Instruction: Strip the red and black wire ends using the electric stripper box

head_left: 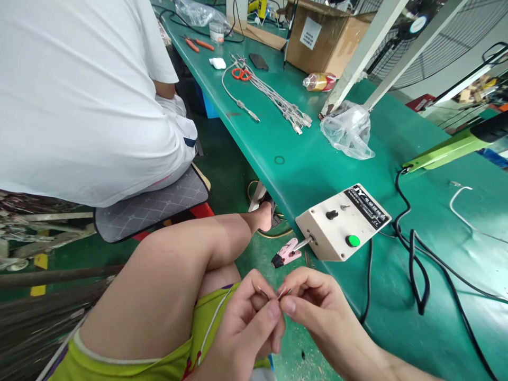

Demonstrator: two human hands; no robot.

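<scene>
My left hand (248, 317) and my right hand (313, 301) meet low in the middle of the view, above my lap. Both pinch the thin coloured wire ends (282, 292) of a white cable (214, 320) that runs down across my yellow-green shorts. The fingers of each hand are pressed together on the wires. Just above my hands stands a beige control box (343, 222) with a green button, a black knob and a pink clip (286, 253) at its front, on the edge of the green workbench (301, 164).
A person in a white shirt (79, 90) sits at the left on a grey cushion. The bench holds a bundle of grey cables (278, 100), orange scissors (241, 74), a clear plastic bag (349, 132), a cardboard box (325, 37), black cords (416, 259) and a bottle (319, 82).
</scene>
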